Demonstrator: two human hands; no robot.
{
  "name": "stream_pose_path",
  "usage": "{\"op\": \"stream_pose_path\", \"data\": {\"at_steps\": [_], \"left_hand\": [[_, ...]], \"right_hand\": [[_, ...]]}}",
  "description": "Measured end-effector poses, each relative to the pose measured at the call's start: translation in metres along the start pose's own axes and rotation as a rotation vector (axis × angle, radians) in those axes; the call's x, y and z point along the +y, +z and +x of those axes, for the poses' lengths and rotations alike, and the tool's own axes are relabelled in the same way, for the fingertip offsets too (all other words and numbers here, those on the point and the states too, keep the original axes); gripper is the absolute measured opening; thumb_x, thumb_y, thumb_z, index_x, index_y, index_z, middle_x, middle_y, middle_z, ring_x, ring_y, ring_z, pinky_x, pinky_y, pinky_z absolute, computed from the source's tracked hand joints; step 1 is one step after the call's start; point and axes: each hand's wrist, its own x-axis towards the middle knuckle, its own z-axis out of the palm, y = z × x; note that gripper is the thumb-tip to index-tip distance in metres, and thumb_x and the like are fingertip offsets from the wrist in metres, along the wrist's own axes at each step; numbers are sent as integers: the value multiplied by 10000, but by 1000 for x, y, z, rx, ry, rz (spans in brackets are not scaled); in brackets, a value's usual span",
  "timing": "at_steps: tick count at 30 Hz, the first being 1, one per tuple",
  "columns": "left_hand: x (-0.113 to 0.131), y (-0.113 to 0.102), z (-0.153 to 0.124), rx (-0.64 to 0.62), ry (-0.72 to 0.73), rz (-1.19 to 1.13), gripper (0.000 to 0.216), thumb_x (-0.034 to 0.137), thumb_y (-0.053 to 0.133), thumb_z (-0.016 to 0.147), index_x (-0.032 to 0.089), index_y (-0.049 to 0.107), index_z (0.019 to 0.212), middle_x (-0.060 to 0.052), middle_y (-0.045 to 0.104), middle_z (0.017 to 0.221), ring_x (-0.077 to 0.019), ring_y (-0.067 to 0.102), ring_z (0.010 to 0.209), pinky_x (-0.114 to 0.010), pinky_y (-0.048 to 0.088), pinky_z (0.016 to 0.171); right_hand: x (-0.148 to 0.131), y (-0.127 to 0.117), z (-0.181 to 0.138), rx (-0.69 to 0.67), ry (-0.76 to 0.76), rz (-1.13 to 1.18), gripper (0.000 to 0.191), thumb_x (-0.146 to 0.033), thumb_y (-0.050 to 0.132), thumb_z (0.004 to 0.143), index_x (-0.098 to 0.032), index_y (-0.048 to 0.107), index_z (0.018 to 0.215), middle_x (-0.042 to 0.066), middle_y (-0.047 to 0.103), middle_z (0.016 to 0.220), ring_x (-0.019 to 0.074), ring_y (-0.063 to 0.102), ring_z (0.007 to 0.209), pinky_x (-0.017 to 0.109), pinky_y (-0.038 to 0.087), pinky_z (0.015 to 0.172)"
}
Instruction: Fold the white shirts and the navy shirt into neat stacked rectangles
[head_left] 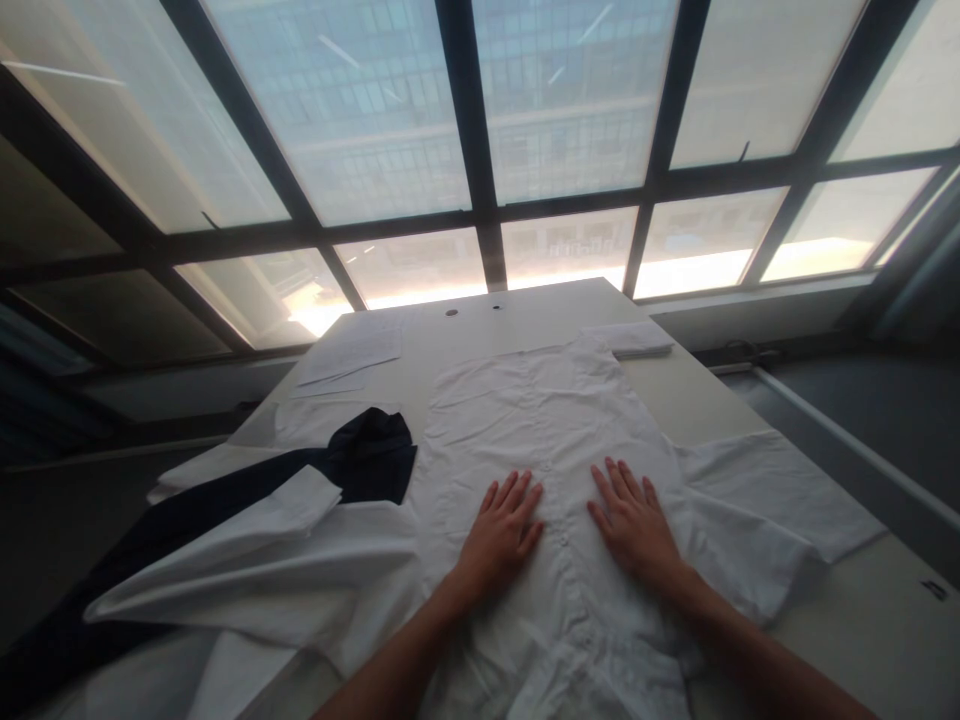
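The white cloth shirt with a row of small buttons [517, 420] is spread on the white flat table [540, 308], probably because a wide, firm surface lets the fabric lie flat. The left hand [504, 525] and the right hand [634, 515] are both open, palms down, with fingers slightly spread and gripping nothing. They rest one on each side of the button line, it seems in order to press the cloth evenly; creases are visible around them.

The shirt lies directly under both hands, and it extends beyond the fingertips toward the window [570, 100]. A broad white sleeve [772, 490] reaches outward beside the right forearm. The dark navy cloth [375, 465] lies to the left of the left hand, apart from it.
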Motion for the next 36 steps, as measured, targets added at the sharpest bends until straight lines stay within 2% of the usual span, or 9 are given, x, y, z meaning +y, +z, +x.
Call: {"op": "stream_pose_path", "data": {"at_steps": [5, 15, 19, 21, 23, 26, 28, 31, 36], "left_hand": [[0, 0, 0, -5, -1, -4, 538, 434, 402, 1020, 269, 346, 1529, -29, 258, 1624, -234, 187, 1505, -477, 188, 1218], [0, 0, 0, -3, -2, -8, 546, 418, 428, 1013, 268, 343, 1531, -36, 265, 1621, -236, 192, 1503, -480, 194, 1217], [0, 0, 0, -3, -1, -5, 545, 421, 423, 1013, 268, 344, 1530, -35, 267, 1620, -239, 201, 1501, -481, 200, 1215], [0, 0, 0, 4, 2, -2, 541, 425, 416, 1015, 271, 344, 1529, -35, 274, 1618, -239, 208, 1500, -481, 205, 1214], [0, 0, 0, 12, 5, 0, 541, 427, 419, 1015, 271, 346, 1528, -36, 277, 1617, -240, 211, 1499, -483, 207, 1213], [0, 1, -1, 24, 8, 3, 543, 421, 427, 1013, 270, 347, 1528, -39, 278, 1617, -242, 209, 1499, -483, 211, 1211], [0, 1, -1, 28, 9, 3, 540, 417, 423, 1016, 270, 344, 1530, -39, 279, 1617, -239, 208, 1499, -480, 213, 1210], [-1, 1, 0, 18, 11, 4, 546, 418, 426, 1014, 270, 339, 1532, -40, 275, 1618, -240, 206, 1500, -481, 215, 1209], [-1, 1, 1, 1, 7, 2, 549, 420, 431, 1012, 270, 340, 1532, -38, 257, 1624, -239, 199, 1502, -482, 209, 1212]], "right_hand": [[11, 3, 5, 38, 86, -40, 597, -442, 321, 1000, -194, 343, 1542, 85, 228, 1630, 274, 143, 1506, 531, 101, 1189], [9, 3, 5, 50, 93, -49, 589, -414, 327, 998, -180, 351, 1537, 107, 244, 1625, 278, 151, 1503, 531, 96, 1188], [6, 0, 4, 80, 100, -37, 577, -391, 348, 999, -143, 381, 1519, 150, 278, 1606, 292, 174, 1497, 545, 111, 1185], [0, -4, 0, 100, 39, 6, 567, -383, 336, 1010, -128, 388, 1513, 156, 274, 1606, 280, 164, 1501, 530, 124, 1192], [-9, -8, -6, 98, -91, 67, 565, -396, 326, 1021, -146, 367, 1526, 131, 245, 1619, 253, 136, 1509, 498, 139, 1202], [-23, -11, -17, 24, -302, 131, 570, -420, 355, 1020, -213, 321, 1550, 78, 198, 1636, 227, 109, 1514, 472, 153, 1210], [-29, -9, -22, -45, -380, 139, 578, -422, 393, 1010, -246, 309, 1554, 63, 193, 1637, 228, 118, 1513, 478, 149, 1211], [-29, -5, -22, -95, -377, 118, 589, -431, 416, 1001, -256, 311, 1553, 70, 197, 1634, 237, 137, 1510, 491, 136, 1211], [-17, -1, -14, -56, -259, 66, 578, -442, 387, 1006, -246, 329, 1547, 63, 208, 1631, 244, 138, 1510, 498, 124, 1208]]}}
